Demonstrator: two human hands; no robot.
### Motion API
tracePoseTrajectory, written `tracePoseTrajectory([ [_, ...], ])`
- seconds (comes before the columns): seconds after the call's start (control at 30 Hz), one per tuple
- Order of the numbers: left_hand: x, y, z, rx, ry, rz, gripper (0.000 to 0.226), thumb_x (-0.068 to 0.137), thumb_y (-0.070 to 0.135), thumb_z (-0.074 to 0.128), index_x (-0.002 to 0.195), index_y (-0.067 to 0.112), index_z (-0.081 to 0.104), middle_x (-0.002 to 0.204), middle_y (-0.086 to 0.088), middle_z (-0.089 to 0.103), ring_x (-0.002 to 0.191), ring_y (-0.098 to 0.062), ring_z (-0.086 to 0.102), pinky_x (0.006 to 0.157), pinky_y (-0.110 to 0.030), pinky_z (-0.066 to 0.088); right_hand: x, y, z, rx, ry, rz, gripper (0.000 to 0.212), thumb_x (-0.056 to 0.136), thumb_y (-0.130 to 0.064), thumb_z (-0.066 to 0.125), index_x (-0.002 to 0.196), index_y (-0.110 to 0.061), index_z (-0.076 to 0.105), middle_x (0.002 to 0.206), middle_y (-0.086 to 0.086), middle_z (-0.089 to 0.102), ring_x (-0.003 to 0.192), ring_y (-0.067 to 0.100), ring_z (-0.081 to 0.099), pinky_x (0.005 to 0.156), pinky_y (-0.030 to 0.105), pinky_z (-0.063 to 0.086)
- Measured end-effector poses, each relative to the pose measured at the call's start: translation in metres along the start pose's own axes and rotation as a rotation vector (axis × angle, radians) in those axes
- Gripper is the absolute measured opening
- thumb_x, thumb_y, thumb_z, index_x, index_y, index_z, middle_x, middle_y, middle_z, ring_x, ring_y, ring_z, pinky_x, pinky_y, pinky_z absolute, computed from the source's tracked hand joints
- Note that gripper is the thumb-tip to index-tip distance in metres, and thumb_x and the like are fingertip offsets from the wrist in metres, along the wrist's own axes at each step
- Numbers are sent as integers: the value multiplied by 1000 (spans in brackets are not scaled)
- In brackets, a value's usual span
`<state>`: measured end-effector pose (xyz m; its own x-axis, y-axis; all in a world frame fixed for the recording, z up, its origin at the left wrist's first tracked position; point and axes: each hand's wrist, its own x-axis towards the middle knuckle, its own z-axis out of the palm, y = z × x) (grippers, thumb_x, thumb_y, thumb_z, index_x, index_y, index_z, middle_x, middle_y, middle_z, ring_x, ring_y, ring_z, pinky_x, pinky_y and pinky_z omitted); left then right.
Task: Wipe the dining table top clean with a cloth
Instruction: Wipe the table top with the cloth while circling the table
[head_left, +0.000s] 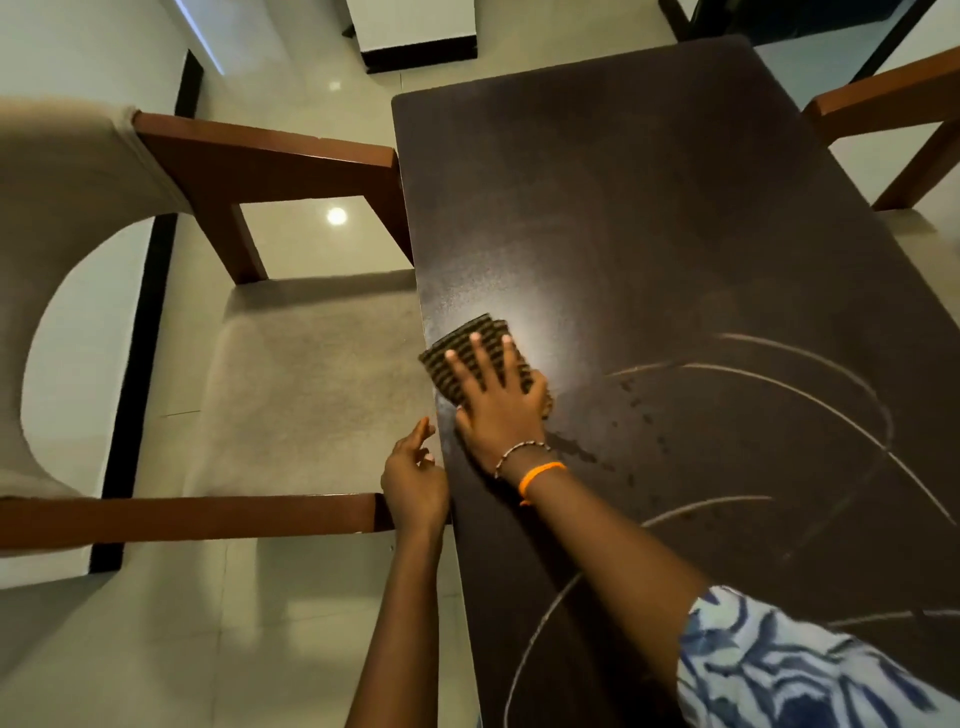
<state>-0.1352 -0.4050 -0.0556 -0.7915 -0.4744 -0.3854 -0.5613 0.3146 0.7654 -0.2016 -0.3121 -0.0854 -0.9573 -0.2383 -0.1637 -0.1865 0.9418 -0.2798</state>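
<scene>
While right hand (496, 402) presses cloth (470, 345) flat, dark table (649, 218), left hand (414, 480) at edge

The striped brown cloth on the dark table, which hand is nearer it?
Right. The right hand presses flat on the striped brown cloth; the left hand is off it, at the table edge.

My spread right hand (496, 400) covers the middle of the striped brown folded cloth (467, 338), so only its far end shows. The dark rectangular wooden table top (649, 218) beneath that cloth runs off the right and bottom edges. Past the table's far right side, a brown wooden armchair (893, 104) is cut off.
</scene>
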Motion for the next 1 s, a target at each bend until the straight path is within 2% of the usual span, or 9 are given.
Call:
tracePoseTrajectory([
  [0.13, -7, 2, 3, 51, 36, -4, 52, 89, -10, 36, 135, 13, 47, 132, -6, 56, 117, -20, 53, 90, -27, 42, -11, -1, 1, -71, -54, -268, 62, 91, -40, 39, 147, -38, 14, 160, -3, 3, 146, 28, -4, 101, 49, 18],
  [0.2, -10, 4, 6, 84, 41, 17, 54, 88, -12, 36, 136, 11, 45, 130, -6, 57, 115, -21, 52, 90, -31, 44, -14, 27, -6, -104, -24, -282, 62, 89, -40, 40, 147, -40, 16, 159, -6, 7, 146, 25, 0, 99, 46, 20],
  [0.3, -15, 6, 11, 135, 61, 44, 56, 85, -14, 38, 136, 10, 45, 128, -8, 58, 114, -32, 53, 96, -40, 48, -15, 86, -26, -110, 42, -77, 63, 88, -37, 43, 146, -41, 19, 159, -7, 10, 146, 23, 3, 97, 44, 22],
  [0.47, -19, 5, 14, 131, 44, 74, 58, 85, -15, 44, 137, 10, 44, 130, -12, 56, 104, -41, 57, 92, -46, 51, -22, 192, -62, -69, 103, 347, 63, 92, -33, 43, 147, -38, 15, 159, -6, 7, 146, 26, 1, 103, 59, 21],
  [0.63, -25, 2, 10, 122, -14, 84, 63, 81, -20, 44, 138, 6, 41, 133, -15, 54, 120, -31, 50, 101, -32, 42, -24, 157, -55, -38, 108, 566, 63, 94, -35, 40, 149, -35, 10, 160, -2, -1, 145, 32, -6, 104, 62, 19],
  [0.73, -27, 6, 4, 120, -58, 84, 68, 82, -18, 41, 143, 12, 33, 136, -13, 51, 102, -27, 58, 93, -29, 47, -27, 87, -33, -66, 76, 339, 66, 90, -37, 42, 148, -37, 10, 160, 0, -3, 145, 33, -6, 104, 57, 19],
  [0.77, -28, 9, 4, 112, -62, 63, 71, 83, -16, 40, 145, 16, 29, 138, -11, 49, 99, -30, 60, 92, -37, 51, -31, 63, -22, -56, 45, 237, 67, 90, -38, 42, 148, -38, 8, 160, 0, -4, 145, 32, -8, 104, 57, 17],
  [0.87, -38, 17, 7, 105, 41, 40, 70, 84, -7, 43, 146, 21, 25, 136, -9, 50, 109, -36, 56, 91, -48, 49, -47, 10, 6, -36, -82, -86, 65, 91, -38, 40, 147, -40, 8, 160, -2, -5, 145, 31, -11, 106, 54, 12],
  [1.0, -53, 30, 29, 157, 143, 132, 62, 85, -2, 45, 143, 16, 34, 136, -7, 50, 125, -27, 37, 99, -36, 36, -53, 48, -3, -65, -63, -258, 65, 89, -39, 42, 147, -40, 13, 159, -6, 4, 146, 27, -3, 104, 48, 15],
])
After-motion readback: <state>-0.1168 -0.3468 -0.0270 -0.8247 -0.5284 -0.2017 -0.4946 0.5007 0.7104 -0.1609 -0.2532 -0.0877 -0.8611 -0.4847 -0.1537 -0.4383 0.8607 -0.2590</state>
